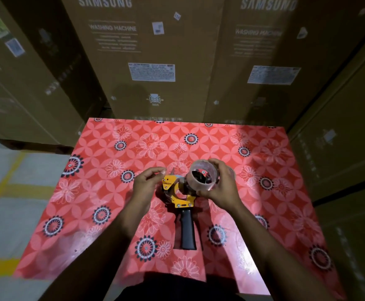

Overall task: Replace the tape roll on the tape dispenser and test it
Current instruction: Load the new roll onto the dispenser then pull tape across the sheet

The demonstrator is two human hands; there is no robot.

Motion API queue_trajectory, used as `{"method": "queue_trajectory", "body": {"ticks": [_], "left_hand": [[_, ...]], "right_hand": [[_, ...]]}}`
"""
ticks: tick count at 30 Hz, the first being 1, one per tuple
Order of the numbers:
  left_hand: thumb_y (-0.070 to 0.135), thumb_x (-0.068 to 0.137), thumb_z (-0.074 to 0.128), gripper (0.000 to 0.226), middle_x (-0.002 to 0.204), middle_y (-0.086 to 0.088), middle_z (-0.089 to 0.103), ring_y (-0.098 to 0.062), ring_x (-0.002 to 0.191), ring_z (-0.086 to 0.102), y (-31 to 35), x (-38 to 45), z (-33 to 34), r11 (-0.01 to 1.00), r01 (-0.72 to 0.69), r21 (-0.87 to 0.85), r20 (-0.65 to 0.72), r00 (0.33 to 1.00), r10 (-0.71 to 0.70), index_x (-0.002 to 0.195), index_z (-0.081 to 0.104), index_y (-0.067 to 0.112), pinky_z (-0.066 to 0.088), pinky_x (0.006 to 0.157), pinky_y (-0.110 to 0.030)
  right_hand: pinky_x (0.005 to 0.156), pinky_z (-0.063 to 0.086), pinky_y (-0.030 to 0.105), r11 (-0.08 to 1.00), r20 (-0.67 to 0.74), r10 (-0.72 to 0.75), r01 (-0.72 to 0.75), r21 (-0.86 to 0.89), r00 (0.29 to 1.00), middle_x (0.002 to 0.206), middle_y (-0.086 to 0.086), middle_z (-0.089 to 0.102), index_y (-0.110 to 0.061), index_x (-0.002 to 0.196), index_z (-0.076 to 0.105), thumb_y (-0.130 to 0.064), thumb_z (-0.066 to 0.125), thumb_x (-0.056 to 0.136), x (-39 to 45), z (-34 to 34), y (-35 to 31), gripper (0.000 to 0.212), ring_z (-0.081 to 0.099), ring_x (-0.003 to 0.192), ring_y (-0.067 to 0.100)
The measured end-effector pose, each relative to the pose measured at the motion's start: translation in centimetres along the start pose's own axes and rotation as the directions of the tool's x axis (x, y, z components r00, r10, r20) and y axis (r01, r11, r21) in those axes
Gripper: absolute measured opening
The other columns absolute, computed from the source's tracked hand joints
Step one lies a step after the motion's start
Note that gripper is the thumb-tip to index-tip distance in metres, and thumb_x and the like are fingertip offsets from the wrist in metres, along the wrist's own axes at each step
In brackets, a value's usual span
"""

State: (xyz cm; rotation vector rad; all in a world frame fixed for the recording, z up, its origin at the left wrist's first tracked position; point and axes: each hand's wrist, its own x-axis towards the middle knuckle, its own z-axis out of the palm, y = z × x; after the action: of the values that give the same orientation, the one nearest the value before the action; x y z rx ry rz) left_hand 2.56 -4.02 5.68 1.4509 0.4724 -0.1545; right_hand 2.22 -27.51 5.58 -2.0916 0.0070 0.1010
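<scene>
A yellow tape dispenser (178, 197) with a black handle (187, 230) lies flat on the red flowered table (103, 177), handle toward me. My right hand (222, 187) grips a clear tape roll (203, 178) and holds it just above the dispenser's right side, over the hub. My left hand (144, 185) hovers at the dispenser's left end by the blade, fingers pinched together; a thin clear tape end may be between them, but I cannot make it out.
Tall brown cardboard boxes (155, 57) marked as washing machines stand right behind the table and along the right side (340, 148). To the left is a grey floor with yellow lines (3, 192).
</scene>
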Motion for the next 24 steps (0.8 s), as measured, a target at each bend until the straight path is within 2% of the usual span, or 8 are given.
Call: {"method": "queue_trajectory", "body": {"ticks": [2,4,10,13,17,19,21,24], "left_hand": [[0.013,0.089,0.076,0.013,0.123,0.000,0.071,-0.022,0.120,0.062,-0.9,1.2,-0.4,0.994,-0.023,0.103,-0.043,0.999,0.027,0.093,0.080,0.025,0.043,0.113,-0.053],[0.016,0.086,0.078,0.015,0.132,0.000,0.066,-0.024,0.126,0.058,-1.8,1.8,-1.1,0.982,-0.042,0.182,-0.056,0.997,0.053,0.090,0.081,0.030,0.041,0.114,-0.056],[0.040,0.082,0.080,0.011,0.138,0.018,0.054,-0.014,0.129,0.051,-5.4,-0.5,-3.7,0.896,-0.157,0.416,0.010,0.986,0.167,0.092,0.079,0.046,0.044,0.109,-0.056],[0.030,0.082,0.083,0.014,0.132,0.014,0.058,-0.013,0.124,0.055,-7.3,-1.4,-3.7,0.915,-0.117,0.385,-0.036,0.989,0.142,0.091,0.081,0.040,0.048,0.107,-0.052],[0.010,0.087,0.077,0.016,0.114,0.007,0.070,-0.015,0.113,0.064,-7.7,-2.1,-3.1,0.948,-0.087,0.307,-0.139,0.981,0.135,0.088,0.081,0.026,0.053,0.101,-0.041],[0.010,0.091,0.073,0.018,0.110,0.009,0.070,-0.015,0.107,0.066,-6.8,-1.9,-2.8,0.935,-0.114,0.335,-0.138,0.976,0.168,0.090,0.076,0.028,0.054,0.098,-0.038],[0.019,0.094,0.071,0.017,0.115,0.018,0.063,-0.015,0.110,0.063,-5.7,-1.2,-2.2,0.892,-0.153,0.426,-0.063,0.978,0.198,0.103,0.070,0.033,0.052,0.099,-0.041],[0.050,0.090,0.069,0.040,0.130,0.014,0.054,-0.013,0.119,0.056,-4.2,1.0,-0.5,0.795,-0.226,0.563,0.138,0.974,0.179,0.128,0.058,0.046,0.048,0.098,-0.040]], "right_hand": [[0.098,0.052,0.032,0.999,0.030,-0.003,0.004,-0.037,1.000,0.126,-0.008,0.060,-0.019,0.137,0.048,-0.030,0.092,0.050,1.2,0.3,0.2,0.099,0.059,0.116,0.003],[0.097,0.053,0.043,0.996,0.076,-0.004,0.011,-0.092,0.997,0.132,-0.003,0.061,-0.024,0.138,0.047,-0.030,0.092,0.050,2.1,0.7,0.7,0.099,0.061,0.118,0.020],[0.095,0.054,0.040,0.981,0.191,-0.017,0.054,-0.189,0.982,0.132,0.001,0.062,-0.022,0.140,0.048,-0.026,0.094,0.054,3.6,1.3,1.3,0.098,0.062,0.118,0.024],[0.099,0.050,0.038,0.974,0.241,-0.046,0.097,-0.203,0.969,0.135,0.006,0.059,-0.015,0.142,0.049,-0.032,0.092,0.056,4.2,1.2,1.3,0.098,0.059,0.121,0.026],[0.097,0.041,0.027,0.968,0.260,-0.040,0.102,-0.231,0.965,0.140,0.008,0.056,-0.013,0.144,0.046,-0.060,0.077,0.053,4.0,1.1,1.2,0.107,0.054,0.122,0.022],[0.097,0.041,0.028,0.967,0.256,-0.032,0.095,-0.237,0.966,0.141,0.008,0.055,-0.014,0.145,0.045,-0.059,0.077,0.053,3.9,1.1,1.4,0.107,0.054,0.124,0.024],[0.096,0.039,0.027,0.966,0.261,-0.018,0.084,-0.243,0.965,0.143,0.010,0.053,-0.015,0.146,0.044,-0.046,0.084,0.059,3.9,1.2,1.4,0.101,0.053,0.127,0.027],[0.098,0.038,0.026,0.959,0.281,-0.014,0.093,-0.269,0.960,0.145,0.011,0.050,-0.014,0.149,0.040,-0.044,0.084,0.062,4.0,1.4,1.1,0.102,0.051,0.131,0.029]]}}
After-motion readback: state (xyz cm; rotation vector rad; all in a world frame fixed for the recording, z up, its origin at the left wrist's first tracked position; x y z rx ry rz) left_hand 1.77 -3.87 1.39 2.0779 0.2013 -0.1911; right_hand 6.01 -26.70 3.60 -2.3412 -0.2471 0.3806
